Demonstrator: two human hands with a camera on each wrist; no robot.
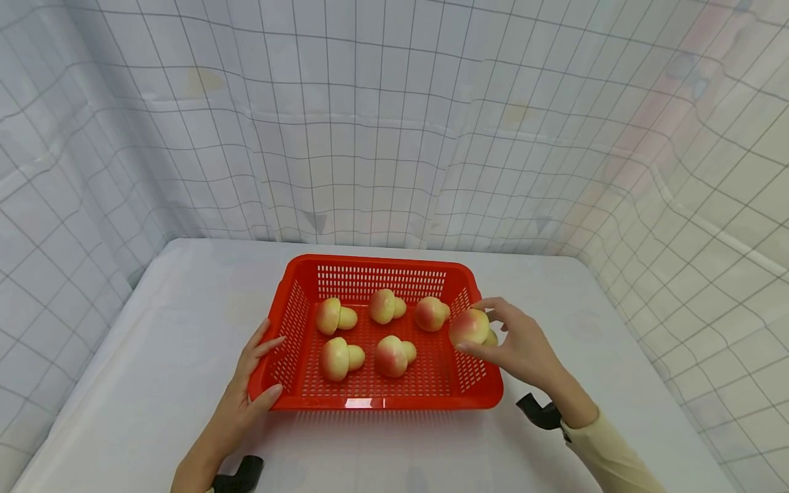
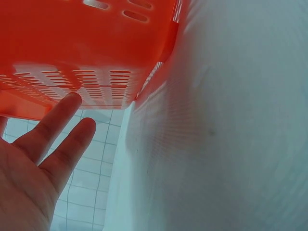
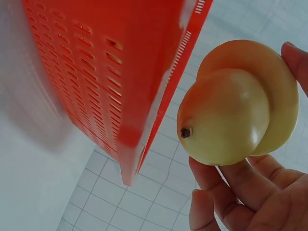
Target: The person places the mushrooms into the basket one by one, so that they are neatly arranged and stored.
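Observation:
A red plastic basket (image 1: 376,402) with slotted walls stands before me. Inside lie several red-and-yellow mushroom-shaped fruits, one a mushroom (image 1: 335,359) at the near left, in two loose rows. My left hand (image 1: 246,383) is at the basket's left rim, its thumb over the near corner and spread fingers along the side; the left wrist view has two straight fingers (image 2: 72,149) by the outer wall. My right hand (image 1: 524,346) holds another mushroom (image 3: 224,120) between thumb and fingers, over the right rim. In the right wrist view its rounded stem shows a dark spot.
A white cloth covers the table (image 1: 579,329) under the basket. Pale curtains with a dark grid (image 1: 382,150) hang behind and at both sides. Black wrist mounts (image 1: 542,413) sit by both wrists.

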